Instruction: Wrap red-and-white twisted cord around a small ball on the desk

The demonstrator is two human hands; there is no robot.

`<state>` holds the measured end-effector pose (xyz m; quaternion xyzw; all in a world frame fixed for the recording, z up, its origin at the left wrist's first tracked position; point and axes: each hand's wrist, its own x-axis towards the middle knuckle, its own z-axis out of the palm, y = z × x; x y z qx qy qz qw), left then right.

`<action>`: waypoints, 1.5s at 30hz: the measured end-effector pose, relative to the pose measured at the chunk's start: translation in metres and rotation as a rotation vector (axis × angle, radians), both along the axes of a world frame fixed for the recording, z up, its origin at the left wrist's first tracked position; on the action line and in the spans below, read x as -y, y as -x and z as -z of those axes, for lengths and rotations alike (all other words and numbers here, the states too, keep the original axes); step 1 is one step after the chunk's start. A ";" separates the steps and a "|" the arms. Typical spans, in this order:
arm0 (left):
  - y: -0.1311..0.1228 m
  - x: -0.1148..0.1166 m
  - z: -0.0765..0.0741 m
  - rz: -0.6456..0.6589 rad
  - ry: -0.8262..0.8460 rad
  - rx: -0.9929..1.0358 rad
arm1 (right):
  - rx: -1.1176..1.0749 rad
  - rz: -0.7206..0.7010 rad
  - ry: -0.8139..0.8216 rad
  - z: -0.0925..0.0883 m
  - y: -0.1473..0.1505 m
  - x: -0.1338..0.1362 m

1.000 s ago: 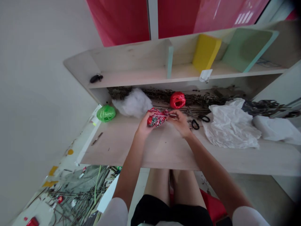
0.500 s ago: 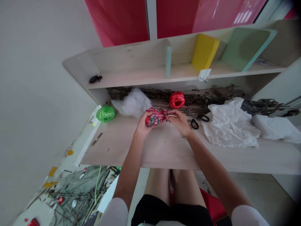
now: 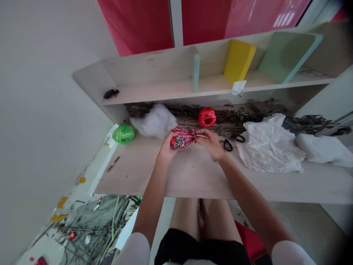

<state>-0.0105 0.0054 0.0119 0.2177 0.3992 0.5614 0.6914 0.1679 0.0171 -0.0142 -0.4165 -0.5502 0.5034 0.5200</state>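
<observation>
Between my hands, above the desk, is a small gathered bundle of patterned fabric (image 3: 182, 139) in red, white and green. My left hand (image 3: 167, 147) is closed around its rounded left end. At the bundle's right end, my right hand (image 3: 209, 141) pinches the narrow gathered part, with fingers and thumb close together. Just behind the bundle lies a heap of white stuffing (image 3: 157, 121). A ball of red plastic twine (image 3: 207, 117) sits behind my right hand. Black-handled scissors (image 3: 233, 142) lie to the right of that hand, their blades partly hidden.
A green twine ball (image 3: 123, 134) and a thin pen-like tool (image 3: 113, 163) lie at the desk's left. Crumpled white sheeting (image 3: 271, 147) covers part of the right side. Dried twigs (image 3: 242, 115) run along the back beneath a shelf (image 3: 154, 90) with coloured dividers. More twigs (image 3: 93, 232) litter the floor.
The fingers of my right hand have shifted slightly at the gathered end of the bundle. My left hand keeps its hold, and the view has moved very little.
</observation>
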 end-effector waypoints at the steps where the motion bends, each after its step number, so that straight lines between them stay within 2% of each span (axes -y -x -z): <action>1: 0.000 0.000 0.000 0.000 0.003 -0.004 | -0.008 -0.004 0.008 -0.001 0.000 0.000; 9: 0.000 -0.001 0.001 -0.003 0.002 -0.007 | -0.017 -0.007 0.023 -0.007 0.003 0.005; 18: -0.004 0.001 0.000 -0.015 0.028 -0.018 | 0.091 0.050 -0.044 -0.001 0.003 0.001; 30: -0.001 0.001 -0.003 -0.017 0.010 -0.026 | 0.029 -0.017 -0.026 -0.003 0.003 0.002; 45: -0.007 0.001 0.004 0.014 0.027 -0.081 | 0.174 0.096 -0.097 0.008 0.006 0.000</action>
